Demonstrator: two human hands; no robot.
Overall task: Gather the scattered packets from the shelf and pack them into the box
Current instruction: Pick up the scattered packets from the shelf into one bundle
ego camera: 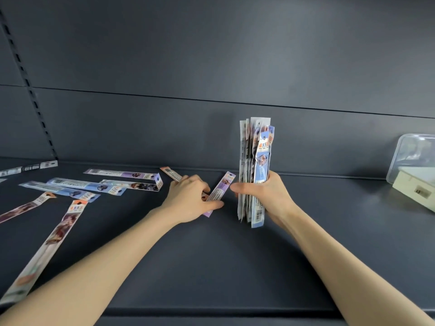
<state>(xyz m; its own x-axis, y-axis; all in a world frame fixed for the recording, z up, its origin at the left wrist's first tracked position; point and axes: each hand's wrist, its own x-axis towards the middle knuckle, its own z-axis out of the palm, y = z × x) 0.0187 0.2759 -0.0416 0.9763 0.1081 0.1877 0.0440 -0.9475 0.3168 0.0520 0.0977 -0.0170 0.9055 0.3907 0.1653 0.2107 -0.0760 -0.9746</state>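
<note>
Packets [89, 185] lie scattered left of the box [404, 151]; our right grip [270, 194] clasps an upright bundle [255, 149], our left grip [188, 198] pinches a purple packet [222, 187]. Loosening to add it could spill the bundle.

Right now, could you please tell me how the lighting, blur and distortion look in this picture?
Head view: even light on the dark grey shelf, shadows faint; wide-angle distortion bows the back-panel seam; the long printed packet at lower left looks stretched and smeared; the clear plastic box at right is hazy.
</note>
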